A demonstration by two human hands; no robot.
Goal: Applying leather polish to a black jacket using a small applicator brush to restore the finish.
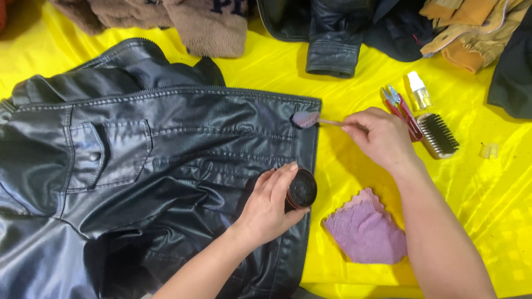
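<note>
Head view, items as I log them from my remote station. Black leather jacket (138,166): spread flat on the yellow cloth (343,72), long axis running left to right, hem edge toward the right. Small round tin (302,190): tilted on its side over the jacket's hem, dark open face pointing right; my left hand (269,205) has its fingers clamped around it. Small applicator (313,119): lies roughly level, padded purple head pointing left and resting on the jacket's upper hem corner, thin handle running right into my right hand (379,135), fingers pinched together on it. Purple cloth (366,232): folded, lying on the yellow cloth just right of the hem, between my forearms. Bristle brush (438,135), red-handled tool (402,108) (possibly small pliers, partly hidden by my right hand) and small spray bottle (419,91): grouped just beyond that hand. Further garments, brown fleece (210,25) and a dark sleeve (332,47), along the far edge.
</note>
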